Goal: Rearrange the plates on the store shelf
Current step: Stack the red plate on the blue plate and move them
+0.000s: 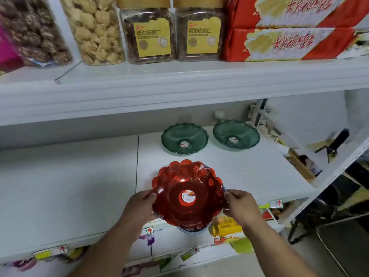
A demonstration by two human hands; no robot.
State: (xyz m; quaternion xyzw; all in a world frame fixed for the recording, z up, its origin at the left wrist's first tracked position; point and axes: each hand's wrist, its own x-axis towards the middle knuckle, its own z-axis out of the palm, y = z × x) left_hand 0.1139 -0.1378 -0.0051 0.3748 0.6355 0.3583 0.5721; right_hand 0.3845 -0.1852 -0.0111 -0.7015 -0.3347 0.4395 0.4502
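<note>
Both hands hold a red plate [187, 193] by its scalloped rim at the front edge of the lower shelf [69, 176] — the left hand [139, 204] on the plate's left side, the right hand [239, 206] on its right, the fingers [152, 195] of each closed on the rim with the thumbs lying on top. A bluish rim shows just under the red plate's near edge, so it seems to be the top of a small stack, though how many lie beneath cannot be told. Two green plates [184, 138] sit side by side further back on the same shelf, close together and well apart from the red one. To do this step well, the plate should stay level and be carried low over the shelf, since the shelf above hangs close overhead, and the grip should stay even on both sides so the thin rim does not flex or slip. If the aim is a tidy row, setting it down in front of the left green plate, square to the pair, looks sensible — with the fingers let go only once the base rests flat.
</note>
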